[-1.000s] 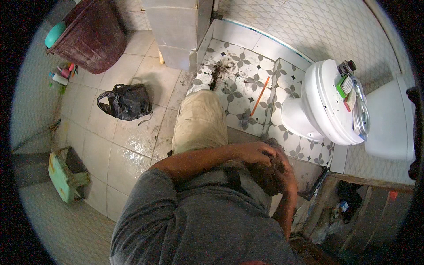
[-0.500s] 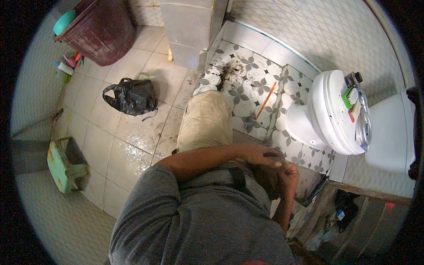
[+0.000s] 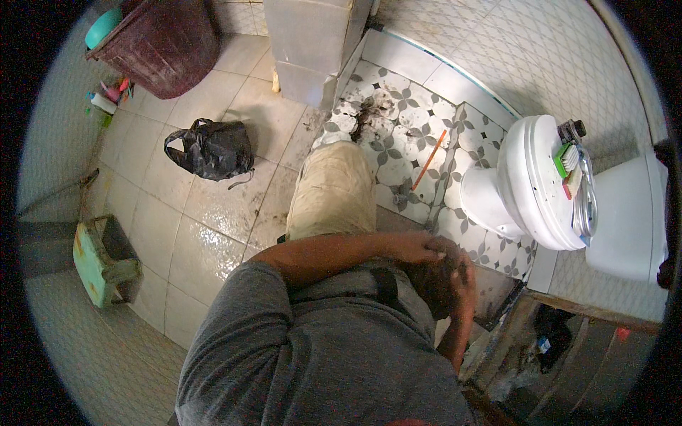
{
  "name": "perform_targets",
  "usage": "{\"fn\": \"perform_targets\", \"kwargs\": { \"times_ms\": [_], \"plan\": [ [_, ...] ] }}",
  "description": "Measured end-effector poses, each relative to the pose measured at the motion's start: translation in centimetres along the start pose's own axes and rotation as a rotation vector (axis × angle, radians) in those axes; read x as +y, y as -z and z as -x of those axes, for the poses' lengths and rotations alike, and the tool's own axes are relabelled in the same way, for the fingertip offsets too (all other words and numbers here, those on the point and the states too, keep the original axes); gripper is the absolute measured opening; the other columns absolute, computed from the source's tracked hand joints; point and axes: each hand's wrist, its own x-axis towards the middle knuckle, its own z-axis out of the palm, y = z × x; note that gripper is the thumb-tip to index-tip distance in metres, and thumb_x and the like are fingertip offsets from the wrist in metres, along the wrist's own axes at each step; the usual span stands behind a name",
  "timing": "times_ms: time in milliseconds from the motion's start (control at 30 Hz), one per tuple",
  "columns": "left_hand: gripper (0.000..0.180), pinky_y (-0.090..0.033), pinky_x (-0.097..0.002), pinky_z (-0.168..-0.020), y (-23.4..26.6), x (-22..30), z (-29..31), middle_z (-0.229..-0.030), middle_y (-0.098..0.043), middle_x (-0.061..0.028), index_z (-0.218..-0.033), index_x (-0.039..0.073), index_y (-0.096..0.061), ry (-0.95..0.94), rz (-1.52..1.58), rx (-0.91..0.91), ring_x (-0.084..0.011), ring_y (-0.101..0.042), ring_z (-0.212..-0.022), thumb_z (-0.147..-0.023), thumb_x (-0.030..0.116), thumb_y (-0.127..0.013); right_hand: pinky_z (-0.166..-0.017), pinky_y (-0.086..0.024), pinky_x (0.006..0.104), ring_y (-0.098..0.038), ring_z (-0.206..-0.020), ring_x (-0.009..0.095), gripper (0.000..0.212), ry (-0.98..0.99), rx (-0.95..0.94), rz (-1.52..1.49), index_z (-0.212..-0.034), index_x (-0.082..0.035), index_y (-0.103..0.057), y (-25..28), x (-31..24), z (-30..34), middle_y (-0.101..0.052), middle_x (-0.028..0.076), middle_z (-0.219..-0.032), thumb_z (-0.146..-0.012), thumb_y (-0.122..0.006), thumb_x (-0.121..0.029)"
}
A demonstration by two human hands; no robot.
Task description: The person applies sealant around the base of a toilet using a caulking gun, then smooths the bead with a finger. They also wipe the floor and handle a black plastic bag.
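My left forearm crosses in front of my waist to the right, and my left hand (image 3: pixel 425 247) is closed with its fingers bent. Coming up from below, my right hand (image 3: pixel 462 277) meets it, its fingers pressed together close to the left fingertips. Both hands are over my bent right leg, beside the patterned tiles. Whatever lies between the fingers, if anything, is too small and dark to make out. My left leg, in beige trousers (image 3: pixel 332 188), stretches ahead of me.
A white toilet (image 3: pixel 515 181) stands right, with a green brush (image 3: pixel 566 160) and coiled hose (image 3: pixel 586 202) on its lid. An orange stick (image 3: pixel 429 160) lies on dirty patterned tiles. Left are a black plastic bag (image 3: pixel 220 148), green stool (image 3: pixel 99 266), wet floor and maroon tub (image 3: pixel 160 53).
My right fingers have shifted slightly and straightened a little against the left hand. The view has tilted slightly. Objects around me stay in place.
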Motion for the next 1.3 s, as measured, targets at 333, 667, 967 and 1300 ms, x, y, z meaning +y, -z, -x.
{"fn": "perform_targets", "kwargs": {
  "times_ms": [333, 667, 967, 1300],
  "plan": [
    [0.043, -0.042, -0.0421, -0.116, -0.7, 0.8, -0.3, -0.137, -0.068, -0.0131, -0.139, 0.004, -0.065, -0.012, 0.298, 0.031, -0.0254, -0.059, -0.128, -0.106, 0.032, -0.063, -0.128, -0.027, 0.0465, -0.033, -0.157, 0.034, 0.104, -0.055, -0.262, -0.001, -0.168, -0.002, -0.029, -0.3, -1.8, 0.9, -0.036, 0.019, -0.170, -0.092, -0.077, -0.056],
    [0.054, -0.045, -0.0408, -0.111, 1.3, 2.4, 0.9, -0.133, -0.067, -0.0140, -0.139, 0.002, -0.065, 0.003, 0.323, -0.222, -0.0291, -0.062, -0.124, -0.088, 0.021, -0.068, -0.129, -0.028, 0.0491, -0.037, -0.155, 0.035, 0.094, -0.205, -0.155, -0.707, -0.168, -0.004, -0.029, -1.3, -3.4, 0.7, -0.034, 0.018, -0.171, -0.104, -0.048, -0.070],
    [0.055, -0.045, -0.0411, -0.113, 0.6, 3.8, 1.2, -0.134, -0.068, -0.0128, -0.140, 0.004, -0.064, -0.036, 0.335, -0.164, -0.0250, -0.060, -0.127, -0.088, 0.019, -0.070, -0.120, -0.041, 0.0454, -0.054, -0.142, 0.034, 0.058, -0.234, -0.036, -0.323, -0.150, -0.005, -0.059, -2.2, -2.9, 0.7, -0.057, 0.016, -0.155, -0.104, -0.059, -0.042],
    [0.063, -0.035, -0.0478, -0.126, -1.8, 2.5, 0.6, -0.165, -0.043, -0.0158, -0.158, 0.012, -0.047, 0.017, -0.142, 0.010, -0.0334, -0.042, -0.152, -0.103, 0.030, -0.072, -0.105, -0.051, 0.0401, -0.066, -0.120, 0.029, 0.040, -0.261, 0.144, -0.031, -0.135, -0.005, -0.065, -1.9, 3.1, 0.4, -0.070, 0.017, -0.132, -0.102, -0.070, -0.028]
  ]
}}
